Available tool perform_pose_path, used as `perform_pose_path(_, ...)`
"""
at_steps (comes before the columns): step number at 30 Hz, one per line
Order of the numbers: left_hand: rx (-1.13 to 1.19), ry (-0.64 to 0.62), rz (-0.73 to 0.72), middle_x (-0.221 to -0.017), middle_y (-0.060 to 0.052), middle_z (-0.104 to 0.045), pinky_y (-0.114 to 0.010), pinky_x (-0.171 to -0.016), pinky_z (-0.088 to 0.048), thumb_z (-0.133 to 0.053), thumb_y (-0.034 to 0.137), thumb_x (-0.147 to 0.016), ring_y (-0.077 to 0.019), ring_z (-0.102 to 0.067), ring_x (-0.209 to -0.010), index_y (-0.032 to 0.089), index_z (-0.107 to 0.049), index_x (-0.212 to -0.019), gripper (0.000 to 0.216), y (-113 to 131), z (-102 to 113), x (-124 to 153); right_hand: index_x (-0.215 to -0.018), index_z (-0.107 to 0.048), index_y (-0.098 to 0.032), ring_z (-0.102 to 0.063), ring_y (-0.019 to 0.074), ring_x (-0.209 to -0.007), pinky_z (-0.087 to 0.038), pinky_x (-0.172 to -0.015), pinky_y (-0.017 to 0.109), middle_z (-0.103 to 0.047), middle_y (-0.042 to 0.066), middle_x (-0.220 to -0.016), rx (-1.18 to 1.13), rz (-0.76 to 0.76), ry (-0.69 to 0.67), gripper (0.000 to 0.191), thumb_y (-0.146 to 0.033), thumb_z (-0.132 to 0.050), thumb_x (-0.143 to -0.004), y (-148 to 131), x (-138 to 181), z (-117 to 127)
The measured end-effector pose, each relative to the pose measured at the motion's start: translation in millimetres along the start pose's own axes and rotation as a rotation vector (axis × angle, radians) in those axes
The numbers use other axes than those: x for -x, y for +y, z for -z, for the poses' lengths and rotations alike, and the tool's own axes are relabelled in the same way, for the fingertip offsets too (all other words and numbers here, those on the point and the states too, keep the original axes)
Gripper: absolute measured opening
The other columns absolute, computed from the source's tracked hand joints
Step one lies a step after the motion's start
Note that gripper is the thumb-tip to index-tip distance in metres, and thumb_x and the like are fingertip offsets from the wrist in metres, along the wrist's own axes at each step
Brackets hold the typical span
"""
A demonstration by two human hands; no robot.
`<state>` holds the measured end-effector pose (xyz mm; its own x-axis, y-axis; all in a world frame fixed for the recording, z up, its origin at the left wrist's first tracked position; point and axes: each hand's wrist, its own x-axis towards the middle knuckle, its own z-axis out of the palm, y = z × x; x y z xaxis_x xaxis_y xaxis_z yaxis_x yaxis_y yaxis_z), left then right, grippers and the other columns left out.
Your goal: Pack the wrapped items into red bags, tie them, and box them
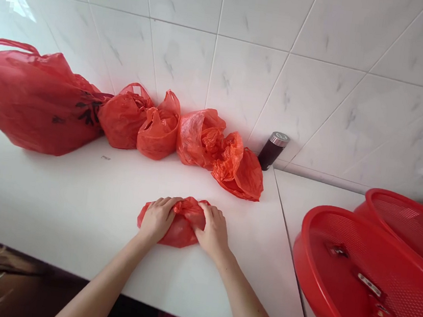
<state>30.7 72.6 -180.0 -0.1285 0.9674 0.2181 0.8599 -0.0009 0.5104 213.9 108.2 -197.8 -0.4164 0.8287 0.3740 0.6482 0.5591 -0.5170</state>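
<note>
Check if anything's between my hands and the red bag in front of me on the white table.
Nothing visible: your left hand and right hand both touch the red bag directly. The other red bags sit beyond it, nearer the wall.

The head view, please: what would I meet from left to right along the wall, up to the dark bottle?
Large red bag, red bag with looped handle, red bag with upright handle, bulging red bag, crumpled red bag, dark bottle.

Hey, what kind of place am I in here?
Probably a packing or storage room: red plastic bags sit in a row along the tiled wall, another bag lies between the left hand and right hand, and a red basket holds small packets.
</note>
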Motion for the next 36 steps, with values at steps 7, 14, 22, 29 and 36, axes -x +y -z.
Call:
perform_pose_path(7,-0.055,-0.048,0.119,-0.088,-0.005,-0.072,-0.033,-0.072,-0.041,-0.031,0.024,-0.093,-0.0223,-0.065,-0.079,0.028,-0.063,-0.107,0.035,-1.0,-4.4,-10.1,-0.115,-0.057,-0.020,-0.056,0.0248,-0.089,-0.048,-0.078,0.038,-0.065,0.008,-0.100,0.013,-0.004,-0.011,0.041,-0.014,-0.062,-0.075,0.8,1.8,0.4)
perform_pose_path(14,-0.048,0.041,0.310,-0.097,-0.007,-0.073,-0.031,-0.069,-0.042,-0.028,0.036,-0.094,-0.0251,-0.066,-0.085,0.028,-0.062,-0.109,0.038,-34.1,15.7,-19.7,-0.105,-0.065,-0.023,-0.057,0.0216,-0.075,-0.044,-0.073,0.034,-0.070,0.005,-0.086,-0.015,0.042,0.002,0.033,-0.050,-0.057,-0.087,-1.4,6.0,16.5)
perform_pose_path(22,-0.035,0.256,0.554,-0.071,-0.011,-0.067,-0.032,-0.054,-0.041,-0.031,0.044,-0.089,-0.0273,-0.063,-0.067,0.019,-0.063,-0.079,0.042,-94.3,50.1,-25.5,-0.080,-0.064,-0.023,-0.050,0.0164,-0.060,-0.040,-0.067,0.029,-0.053,-0.001,-0.053,-0.153,0.124,0.119,0.025,-0.037,-0.047,-0.092,-23.4,12.5,18.4)
perform_pose_path(29,0.008,0.332,0.290,-0.122,-0.010,-0.062,-0.034,-0.086,-0.047,-0.051,0.040,-0.082,-0.0240,-0.061,-0.103,0.023,-0.052,-0.127,0.048,-38.5,80.8,-26.6,-0.098,-0.061,-0.023,-0.058,0.0158,-0.077,-0.048,-0.070,0.027,-0.064,0.003,-0.083,-0.328,-0.076,0.229,0.019,-0.035,-0.049,-0.091,0.3,7.7,23.1)
perform_pose_path(36,-0.325,-0.401,0.010,-0.100,-0.002,-0.072,-0.038,-0.090,-0.042,-0.068,0.030,-0.067,-0.0288,-0.062,-0.099,0.034,-0.070,-0.094,0.027,-21.2,84.0,-29.7,-0.101,-0.057,-0.021,-0.055,0.0200,-0.095,-0.048,-0.072,0.031,-0.063,0.008,-0.105,-0.284,-0.195,0.417,0.020,-0.033,-0.044,-0.092,29.6,1.5,33.8)
